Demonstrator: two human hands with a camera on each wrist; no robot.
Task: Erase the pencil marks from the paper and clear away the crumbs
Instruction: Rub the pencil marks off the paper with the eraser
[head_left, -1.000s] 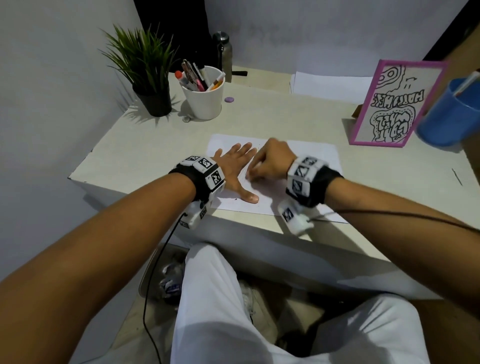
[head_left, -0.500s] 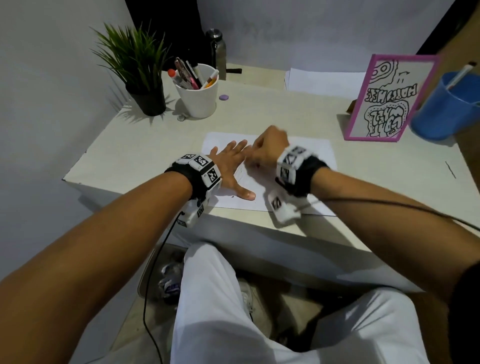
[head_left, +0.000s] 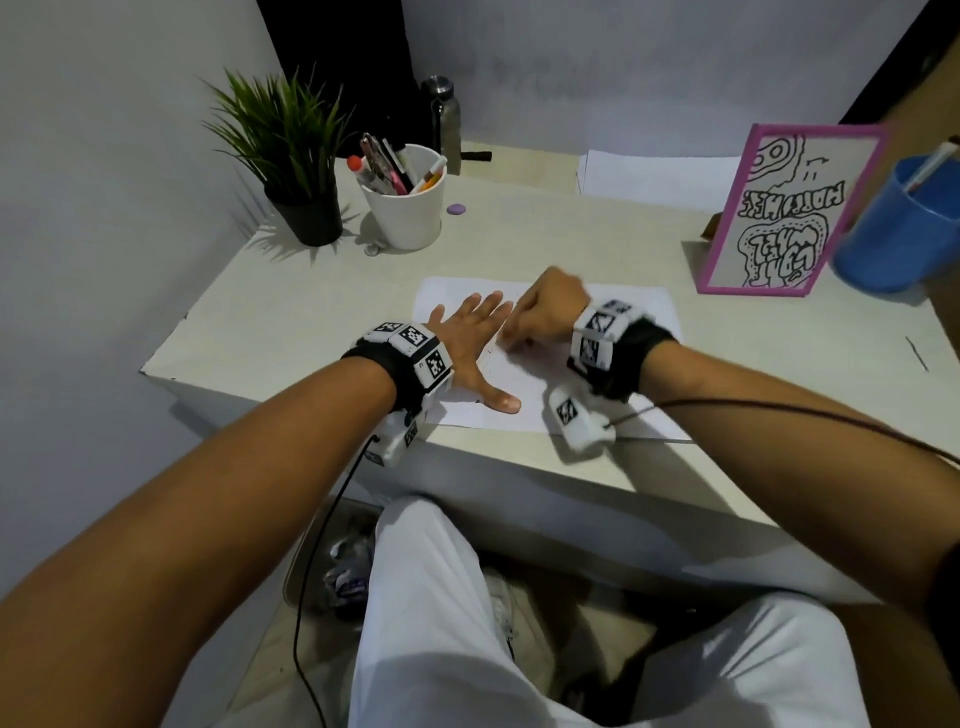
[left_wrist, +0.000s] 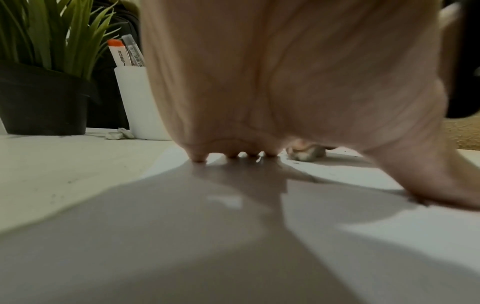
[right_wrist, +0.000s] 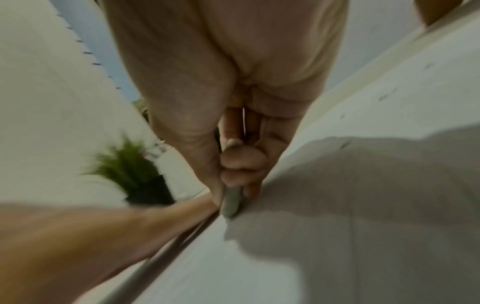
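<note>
A white sheet of paper (head_left: 628, 312) with faint pencil lines lies at the desk's near edge. My left hand (head_left: 475, 338) lies flat on the sheet's left half, fingers straight and spread, thumb out to the right, pressing it down. Just right of those fingers, my right hand (head_left: 540, 317) is curled and pinches a small grey eraser (right_wrist: 230, 202), whose tip touches the paper. The same eraser (left_wrist: 306, 153) shows beyond my left fingertips (left_wrist: 200, 158) in the left wrist view. A few dark crumbs (left_wrist: 296, 163) lie on the paper close to it.
At the back left stand a potted plant (head_left: 291, 171), a white pen cup (head_left: 405, 197) and a metal bottle (head_left: 445, 119). A pink-framed drawing (head_left: 784, 213) and a blue cup (head_left: 904, 223) stand at the right. More paper (head_left: 654, 176) lies at the back.
My right hand with the eraser has slid a little away from me over the paper, in a rubbing motion. The left hand has stayed flat on the sheet.
</note>
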